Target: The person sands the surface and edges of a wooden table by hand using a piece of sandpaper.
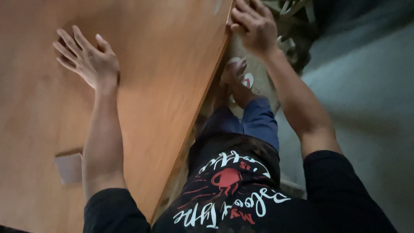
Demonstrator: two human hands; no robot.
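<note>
A large orange-brown wooden panel (164, 64) fills the left half of the view, its long edge running down past my legs. My left hand (86, 58) lies flat on the panel's face with fingers spread. My right hand (253, 23) is curled over the panel's edge near the top, gripping it. Below, I see my black printed shirt, blue trousers and a foot in a white sandal (241, 77).
A small pale rectangular patch (69, 168) sits on the panel by my left forearm. A grey floor (366, 108) spreads to the right. Dark cluttered objects (297, 26) lie at the top right, close to my right hand.
</note>
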